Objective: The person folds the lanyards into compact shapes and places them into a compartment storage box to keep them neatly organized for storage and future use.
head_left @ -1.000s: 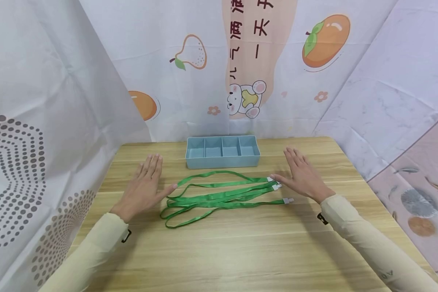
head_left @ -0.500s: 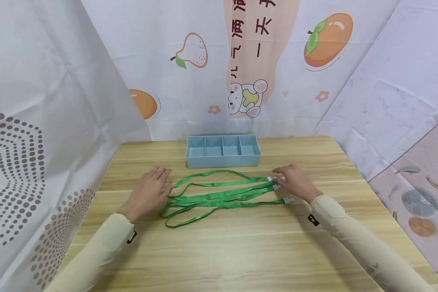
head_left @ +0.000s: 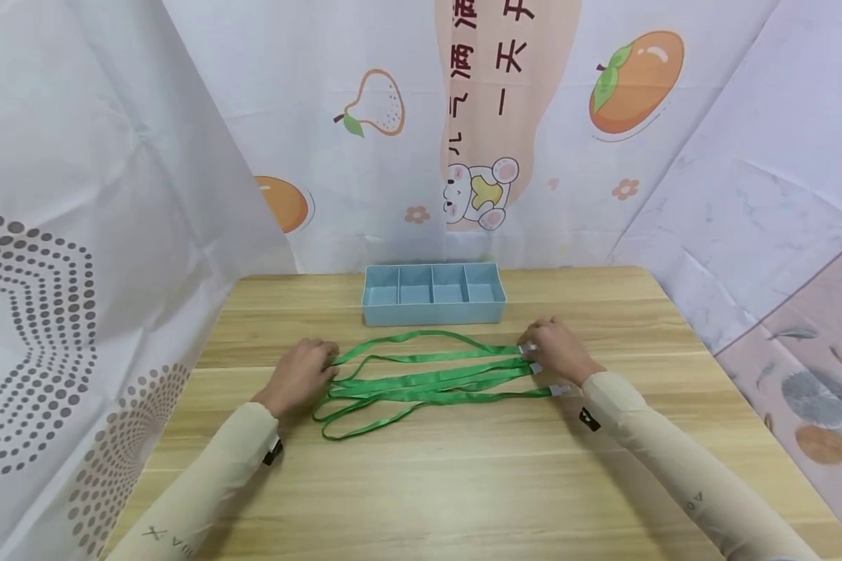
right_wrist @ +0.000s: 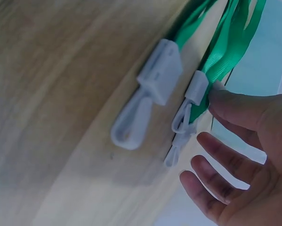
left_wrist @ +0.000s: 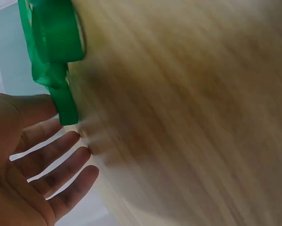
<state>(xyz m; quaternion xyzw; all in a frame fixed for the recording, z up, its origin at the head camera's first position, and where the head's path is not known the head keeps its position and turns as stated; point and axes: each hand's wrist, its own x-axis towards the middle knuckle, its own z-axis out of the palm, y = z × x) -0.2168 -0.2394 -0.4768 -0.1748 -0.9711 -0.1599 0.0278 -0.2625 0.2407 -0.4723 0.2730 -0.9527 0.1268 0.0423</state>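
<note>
Three green lanyards with white plastic clips lie stretched side by side across the table. At the left end, my left hand (head_left: 300, 375) pinches the loop of the farthest lanyard (head_left: 421, 334) between thumb and forefinger. The left wrist view has its green strap (left_wrist: 68, 104) at the thumb tip, other fingers spread apart. My right hand (head_left: 563, 351) pinches the same lanyard near its clip; in the right wrist view the thumb (right_wrist: 235, 107) lies against the green strap. The middle lanyard's clip (right_wrist: 196, 88) sits close by the thumb, and the nearest lanyard's clip (right_wrist: 162, 70) lies apart on the wood.
A light blue box (head_left: 435, 314) with several compartments stands behind the lanyards, near the table's back edge. The wooden table (head_left: 421, 491) meets a printed cloth (head_left: 386, 179) hung behind it, with more cloth on both sides.
Both hands began flat and spread beside the lanyards. They have moved inward, fingers curling, and now pinch the two ends of the farthest lanyard. The lanyards and box stay in place.
</note>
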